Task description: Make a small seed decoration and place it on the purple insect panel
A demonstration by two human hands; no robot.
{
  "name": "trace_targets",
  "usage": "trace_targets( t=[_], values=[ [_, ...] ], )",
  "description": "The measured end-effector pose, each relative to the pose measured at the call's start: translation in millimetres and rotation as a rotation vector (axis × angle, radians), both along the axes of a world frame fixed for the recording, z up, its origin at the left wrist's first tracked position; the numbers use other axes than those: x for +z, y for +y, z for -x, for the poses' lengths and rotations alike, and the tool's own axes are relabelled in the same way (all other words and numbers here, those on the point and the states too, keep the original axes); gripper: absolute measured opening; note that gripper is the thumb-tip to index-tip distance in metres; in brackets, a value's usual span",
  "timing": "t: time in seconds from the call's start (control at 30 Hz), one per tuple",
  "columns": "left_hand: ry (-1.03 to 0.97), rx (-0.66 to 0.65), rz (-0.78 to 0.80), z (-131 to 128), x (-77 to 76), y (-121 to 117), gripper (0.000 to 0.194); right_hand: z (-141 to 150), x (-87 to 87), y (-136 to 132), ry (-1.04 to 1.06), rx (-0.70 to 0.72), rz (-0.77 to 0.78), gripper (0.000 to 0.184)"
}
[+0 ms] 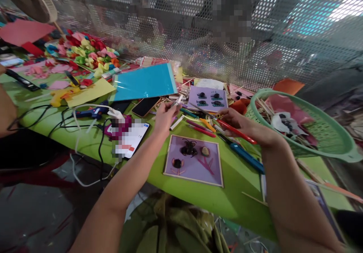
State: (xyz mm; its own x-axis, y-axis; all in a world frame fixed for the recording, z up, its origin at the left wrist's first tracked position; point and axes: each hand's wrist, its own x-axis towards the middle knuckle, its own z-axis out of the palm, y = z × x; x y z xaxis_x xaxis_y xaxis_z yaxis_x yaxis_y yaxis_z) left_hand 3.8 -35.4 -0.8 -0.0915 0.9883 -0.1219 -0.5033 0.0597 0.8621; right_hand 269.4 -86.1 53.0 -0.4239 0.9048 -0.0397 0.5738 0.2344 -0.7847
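My left hand point(164, 116) is closed in a pinch on a thin pale stick point(178, 100), held above the green table point(70, 130). My right hand point(241, 123) grips red-handled scissors point(236, 132), with the blades pointing left toward the stick. Below both hands lies a purple framed card point(195, 162) bearing dark insect-like figures and pink stick shapes. A second purple card point(208, 98) with several dark figures lies farther back.
A green plastic basket point(326, 147) of sticks and paper scraps stands at the right. Phones point(133, 139), a blue glue gun point(90, 113) with cables, a blue sheet point(144, 82), yellow paper and colourful paper flowers point(85, 54) fill the left. A perforated metal wall point(198, 37) backs the table.
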Motion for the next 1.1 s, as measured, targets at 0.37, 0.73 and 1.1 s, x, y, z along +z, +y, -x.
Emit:
trace_targets(
  t=[0.37,0.73,1.1],
  values=[
    [-0.036,-0.077,-0.015,-3,-0.5,0,0.014,-30,-33.4,17,-0.631,-0.182,-0.207,0.046],
    [0.011,-0.508,-0.086,-6,-1.0,-16,0.009,26,-8.1,-4,-0.219,-0.186,-0.498,0.045],
    [0.012,-0.449,-0.095,-4,0.7,-14,0.012,25,-27.1,9,-0.271,-0.197,-0.493,0.017]
  ],
)
